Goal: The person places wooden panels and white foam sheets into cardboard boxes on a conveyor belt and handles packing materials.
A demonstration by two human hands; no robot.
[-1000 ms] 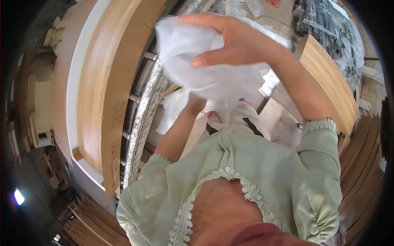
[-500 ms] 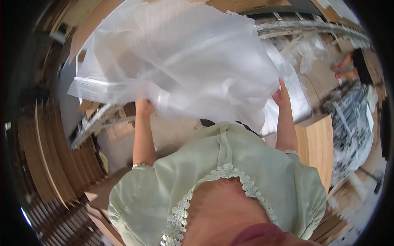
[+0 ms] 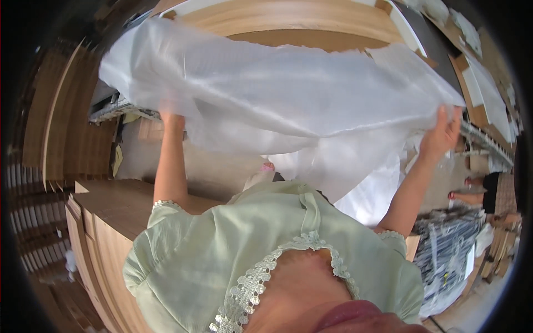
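A wide, translucent white foam packing sheet (image 3: pixel 288 94) is stretched between my two hands, its lower part hanging in folds in front of my body. My left hand (image 3: pixel 172 114) grips its left side; the fingers are blurred and partly covered by the sheet. At the right corner, my right hand (image 3: pixel 441 136) is closed on the sheet's edge, fingers pointing up. Beyond the sheet's far edge lies a wood-grain panel (image 3: pixel 288 19), with a strip of brown cardboard (image 3: pixel 311 39) along its near side. The sheet overlaps part of that cardboard.
Brown cardboard sheets (image 3: pixel 72 122) stand stacked at the left. A pile of wood panels (image 3: pixel 105 244) is close by my left side. To the right are a roller conveyor (image 3: pixel 488 141), a plastic-wrapped bundle (image 3: pixel 444 244) and another person (image 3: pixel 491 194) on the floor area.
My hands have moved farther apart, the right one out to the right and the left one slightly up. The sheet is spread wider and lower, and the wood-grain panel shows beyond it.
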